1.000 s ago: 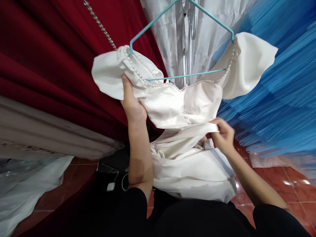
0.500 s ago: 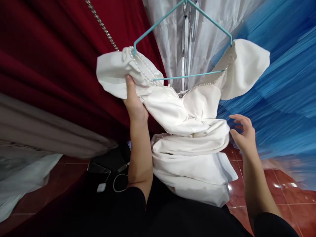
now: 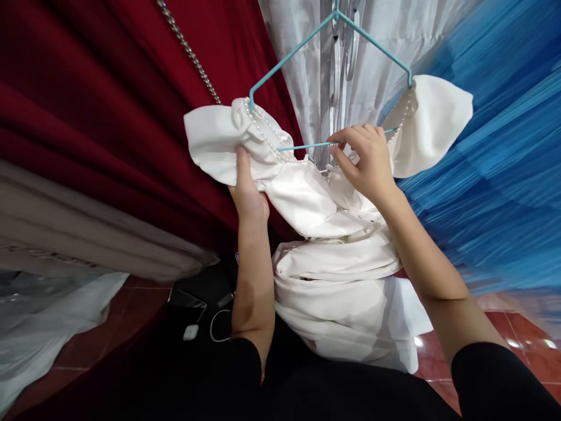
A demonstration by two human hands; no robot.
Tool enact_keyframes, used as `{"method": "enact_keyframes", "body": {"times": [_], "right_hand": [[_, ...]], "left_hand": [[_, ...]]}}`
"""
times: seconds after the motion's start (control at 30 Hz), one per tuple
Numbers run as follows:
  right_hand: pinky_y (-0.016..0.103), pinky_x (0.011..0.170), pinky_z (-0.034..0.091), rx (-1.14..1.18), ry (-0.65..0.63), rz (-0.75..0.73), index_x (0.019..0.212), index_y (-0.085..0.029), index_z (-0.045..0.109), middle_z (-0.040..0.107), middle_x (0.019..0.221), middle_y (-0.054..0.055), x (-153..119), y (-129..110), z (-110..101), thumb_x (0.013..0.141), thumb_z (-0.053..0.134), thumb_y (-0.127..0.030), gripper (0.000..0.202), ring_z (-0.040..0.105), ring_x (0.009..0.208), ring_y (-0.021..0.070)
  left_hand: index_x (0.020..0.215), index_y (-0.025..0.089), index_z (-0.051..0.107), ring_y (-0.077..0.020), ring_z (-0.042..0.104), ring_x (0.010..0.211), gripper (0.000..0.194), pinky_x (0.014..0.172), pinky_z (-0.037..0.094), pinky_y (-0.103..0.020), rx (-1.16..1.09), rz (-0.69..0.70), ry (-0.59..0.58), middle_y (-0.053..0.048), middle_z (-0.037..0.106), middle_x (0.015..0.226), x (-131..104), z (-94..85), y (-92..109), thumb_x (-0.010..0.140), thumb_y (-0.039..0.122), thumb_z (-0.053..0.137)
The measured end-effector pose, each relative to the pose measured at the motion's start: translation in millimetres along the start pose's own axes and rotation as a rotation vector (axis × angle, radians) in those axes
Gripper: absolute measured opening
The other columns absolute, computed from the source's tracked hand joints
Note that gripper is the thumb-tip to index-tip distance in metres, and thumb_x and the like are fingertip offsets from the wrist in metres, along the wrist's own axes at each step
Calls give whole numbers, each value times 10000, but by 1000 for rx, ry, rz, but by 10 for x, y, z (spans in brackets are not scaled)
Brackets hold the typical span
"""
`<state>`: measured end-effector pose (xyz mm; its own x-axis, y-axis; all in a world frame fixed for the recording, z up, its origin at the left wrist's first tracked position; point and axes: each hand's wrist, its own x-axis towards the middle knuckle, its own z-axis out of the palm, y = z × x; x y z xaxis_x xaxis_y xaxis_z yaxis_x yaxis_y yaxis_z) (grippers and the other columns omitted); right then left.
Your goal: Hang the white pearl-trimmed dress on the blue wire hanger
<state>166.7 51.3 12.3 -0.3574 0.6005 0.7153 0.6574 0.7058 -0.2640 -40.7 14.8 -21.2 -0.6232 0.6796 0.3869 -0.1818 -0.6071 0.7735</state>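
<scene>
Steadying the white dress [image 3: 300, 202] by one sleeve [image 3: 214, 140], the left hand [image 3: 252, 199] presses its thumb on top, fingers hidden behind. The right hand [image 3: 372, 161] has thumb and fingertips nearly closed on the crossbar of the turquoise hanger [image 3: 336, 14], which carries the dress. A light, level hold suits those pearls [image 3: 267, 139] (they look easy to snag).

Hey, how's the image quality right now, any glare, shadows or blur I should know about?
Head view: bright highlights glint on the floor; the dress is lit brightly, with soft shadows in its folds; the red curtain falls into dark at left; the blue tulle looks smeared and stretched toward the edge.
</scene>
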Motion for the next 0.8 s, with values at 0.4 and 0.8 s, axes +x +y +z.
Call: {"method": "enact_keyframes", "body": {"times": [0.4, 0.8], "right_hand": [[403, 946, 387, 31, 148, 62, 1049, -257, 684, 655, 864, 15, -170, -101, 144, 976, 471, -425, 281, 553, 882, 181], [391, 957, 388, 20, 172, 80, 1014, -272, 717, 642, 843, 7, -133, -44, 222, 966, 499, -435, 276, 535, 871, 162]], "left_hand": [[1229, 277, 555, -267, 419, 1365, 492, 1245, 213, -450, 622, 613, -108, -26, 543, 1340, -102, 156, 349, 788, 168, 744], [783, 137, 595, -158, 594, 833, 278, 873, 511, -312, 364, 673, 132, -21, 593, 790, 817, -225, 248, 742, -101, 458]]}}
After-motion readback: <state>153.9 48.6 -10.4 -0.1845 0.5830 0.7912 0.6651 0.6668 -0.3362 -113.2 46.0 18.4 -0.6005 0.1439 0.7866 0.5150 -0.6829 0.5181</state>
